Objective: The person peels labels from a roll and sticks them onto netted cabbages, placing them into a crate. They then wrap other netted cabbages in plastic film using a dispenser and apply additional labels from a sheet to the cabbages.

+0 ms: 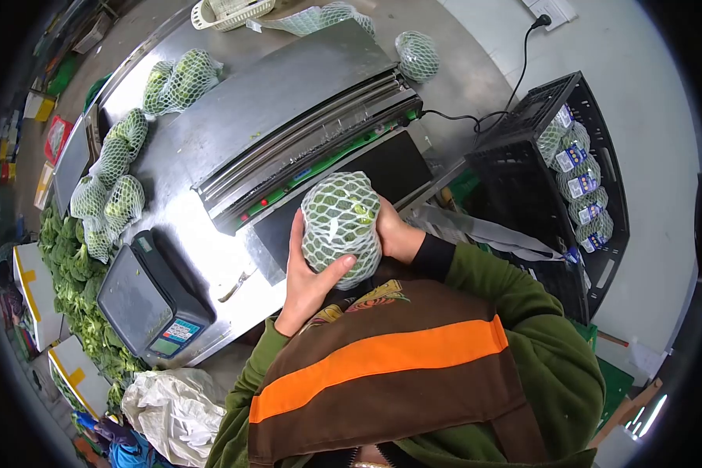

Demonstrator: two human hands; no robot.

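Close to my apron, both hands hold a bundle of green broccoli in a white foam net (339,222). My left hand (308,281) cups its left and lower side, the thumb lying across the front. At the right side, the fingers of my right hand (398,234) press against the net, partly hidden behind it. Just beyond the bundle is a steel wrapping machine (288,101) with rollers, a green strip and a black plate (398,168).
Several netted broccoli heads (117,156) lie on the steel table (175,148) at left, near a scale (152,300) and loose broccoli (74,273). A small metal tool (234,287) rests by the scale. At right, a black crate (515,175) holds labelled netted bundles (581,185). A cord (515,86) hangs behind.
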